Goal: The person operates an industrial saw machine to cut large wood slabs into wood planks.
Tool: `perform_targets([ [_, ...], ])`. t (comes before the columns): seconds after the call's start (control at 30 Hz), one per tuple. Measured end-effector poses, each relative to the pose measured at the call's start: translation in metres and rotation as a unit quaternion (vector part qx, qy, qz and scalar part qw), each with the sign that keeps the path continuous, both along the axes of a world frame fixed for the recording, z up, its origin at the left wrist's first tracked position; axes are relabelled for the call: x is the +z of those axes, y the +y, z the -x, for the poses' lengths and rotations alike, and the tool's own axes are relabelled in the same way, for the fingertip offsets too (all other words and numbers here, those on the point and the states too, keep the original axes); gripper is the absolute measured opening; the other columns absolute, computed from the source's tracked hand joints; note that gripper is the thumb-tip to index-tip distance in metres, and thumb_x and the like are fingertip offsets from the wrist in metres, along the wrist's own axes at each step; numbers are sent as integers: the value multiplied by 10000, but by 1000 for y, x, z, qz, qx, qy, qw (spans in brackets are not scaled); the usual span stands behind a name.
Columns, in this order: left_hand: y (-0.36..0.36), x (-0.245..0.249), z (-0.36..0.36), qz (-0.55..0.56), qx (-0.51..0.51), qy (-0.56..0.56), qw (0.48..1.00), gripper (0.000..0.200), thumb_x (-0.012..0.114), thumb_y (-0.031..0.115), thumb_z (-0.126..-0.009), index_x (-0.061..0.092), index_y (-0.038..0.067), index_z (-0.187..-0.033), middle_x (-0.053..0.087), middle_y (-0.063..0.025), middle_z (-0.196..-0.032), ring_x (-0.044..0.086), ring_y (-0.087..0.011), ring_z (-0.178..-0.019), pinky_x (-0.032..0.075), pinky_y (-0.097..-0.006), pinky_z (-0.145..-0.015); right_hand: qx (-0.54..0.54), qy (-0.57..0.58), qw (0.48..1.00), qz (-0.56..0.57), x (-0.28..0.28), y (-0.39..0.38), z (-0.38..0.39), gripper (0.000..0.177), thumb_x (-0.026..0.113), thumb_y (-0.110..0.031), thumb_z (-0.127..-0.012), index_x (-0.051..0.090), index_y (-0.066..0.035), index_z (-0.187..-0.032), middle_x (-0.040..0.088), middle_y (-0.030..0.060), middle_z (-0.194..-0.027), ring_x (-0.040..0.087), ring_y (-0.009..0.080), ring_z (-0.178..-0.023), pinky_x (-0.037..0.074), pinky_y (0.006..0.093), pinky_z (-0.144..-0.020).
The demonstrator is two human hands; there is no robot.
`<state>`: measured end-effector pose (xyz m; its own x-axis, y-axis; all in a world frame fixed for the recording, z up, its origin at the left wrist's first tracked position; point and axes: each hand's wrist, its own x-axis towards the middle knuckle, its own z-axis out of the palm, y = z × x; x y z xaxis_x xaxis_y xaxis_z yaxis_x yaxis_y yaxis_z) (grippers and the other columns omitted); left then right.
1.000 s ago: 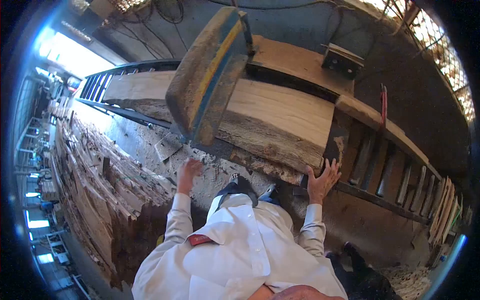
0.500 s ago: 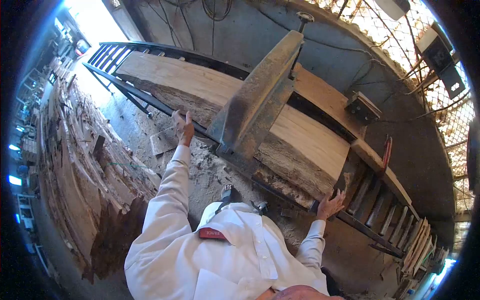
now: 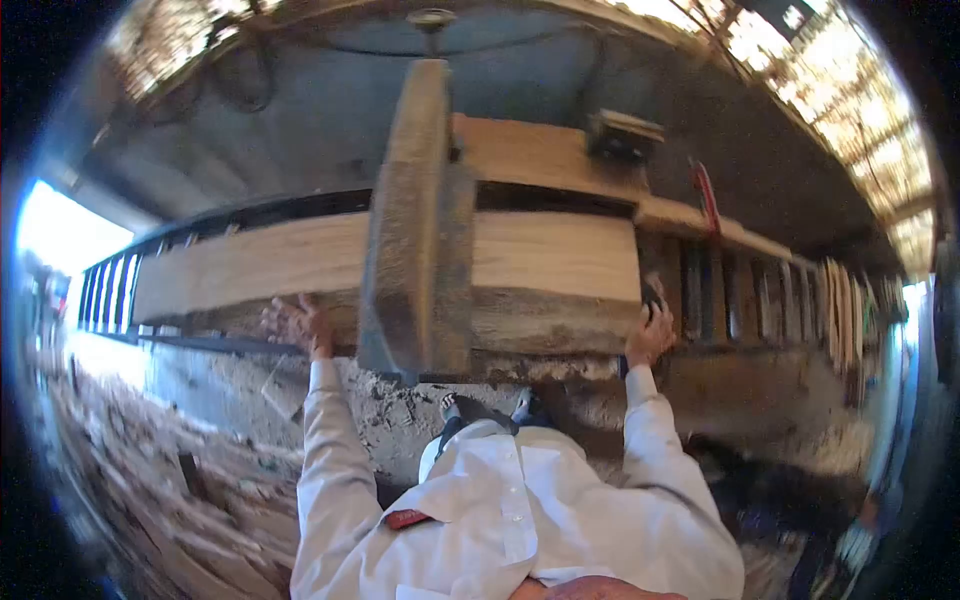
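Left hand: the left hand (image 3: 292, 323) was up over the rough, bark-edged front side of the slab, fingers open and spread. Couldn't tell if it was actually touching the wood.
Right hand: the right hand (image 3: 652, 335) was right at the slab's right front corner, fingers a bit bent. Couldn't tell if they were gripping anything, too blurry.
Timber: the long, pale, flat-topped wood slab with a dark, rough front edge (image 3: 555, 258) lay lengthwise on the black metal roller bed (image 3: 712, 290), showing on both sides of the machine.
Machine: the tall, dusty brown-grey metal housing (image 3: 410, 230) stood across the slab, between the two hands.
Behind the slab: there was a flat, orange-brown board (image 3: 525, 155), with a small dark block (image 3: 622, 140) by its right end.
Off to the right: a thin red handle (image 3: 707, 200) stuck up near the rollers, and pale upright wooden slats (image 3: 845, 310) were past them.
Lower left: a blurry heap of rough brown wood strips (image 3: 150, 480).
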<state>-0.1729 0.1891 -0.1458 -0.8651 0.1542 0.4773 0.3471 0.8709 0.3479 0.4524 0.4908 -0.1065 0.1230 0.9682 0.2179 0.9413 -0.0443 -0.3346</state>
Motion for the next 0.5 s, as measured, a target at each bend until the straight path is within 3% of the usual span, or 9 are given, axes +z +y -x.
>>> perform_targets([
  [0.1, 2, 2, 5, -5, -1, -4, 1000, 852, 431, 620, -997, 305, -27, -1537, 236, -329, -1598, 156, -473, -1510, 115, -585, -1217, -19, 10, 1000, 6, -5, 0, 0, 566, 328, -530, -1063, 538, -126, -1399, 405, 67, -1571, 275, 305, -1498, 113, 595, -1218],
  [0.33, -3, 32, -7, 4, -30, -46, 998, 850, 417, 612, -1010, 272, -26, -1553, 213, -363, -1591, 150, -475, -1511, 110, -573, -1220, -20, 75, 997, -6, 6, -6, 5, 566, 336, -512, -1056, 557, -108, -1386, 366, 65, -1606, 246, 299, -1516, 72, 543, -1243],
  [0.5, 1, 19, -7, 9, -35, -42, 998, 826, 413, 601, -1016, 286, -14, -1552, 228, -347, -1593, 164, -464, -1511, 115, -560, -1224, -21, 73, 997, -9, 4, -5, 2, 544, 341, -486, -1058, 577, -109, -1371, 374, 73, -1603, 264, 288, -1508, 79, 535, -1243],
])
